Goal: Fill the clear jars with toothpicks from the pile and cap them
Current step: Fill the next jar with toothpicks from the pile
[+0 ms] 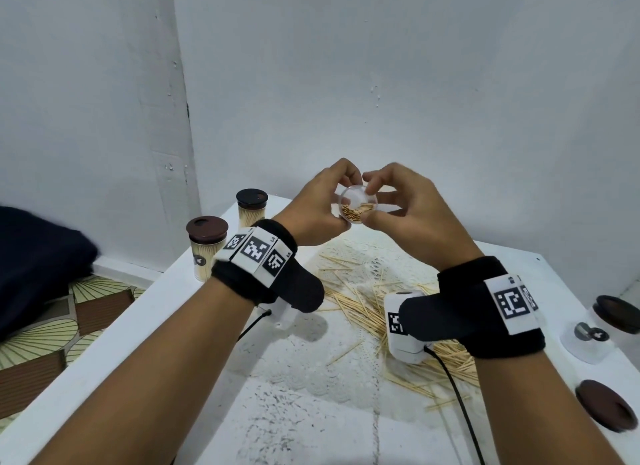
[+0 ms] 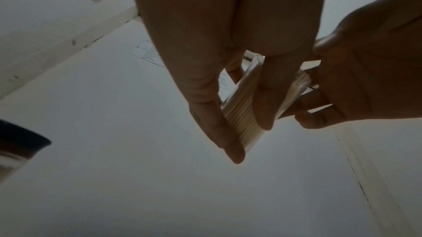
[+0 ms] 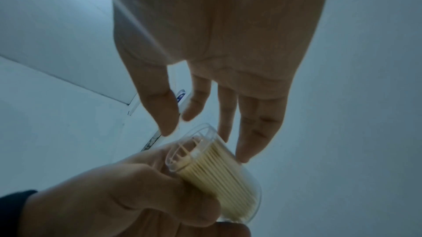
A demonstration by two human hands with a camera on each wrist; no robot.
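White bench (image 1: 214, 343), pile (image 1: 363, 309) still lying loose. Two capped jars (image 1: 207, 250) standing left of pile. Left hand (image 1: 311, 215) gripping part-filled jar (image 1: 356, 205) above pile; right hand (image 1: 408, 205) fingering its rim, uncapped.

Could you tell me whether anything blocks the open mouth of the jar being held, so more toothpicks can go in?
Nothing visible covers the mouth of the clear jar: it is uncapped and partly filled. The left hand grips its body; the right hand's fingertips sit at the rim.
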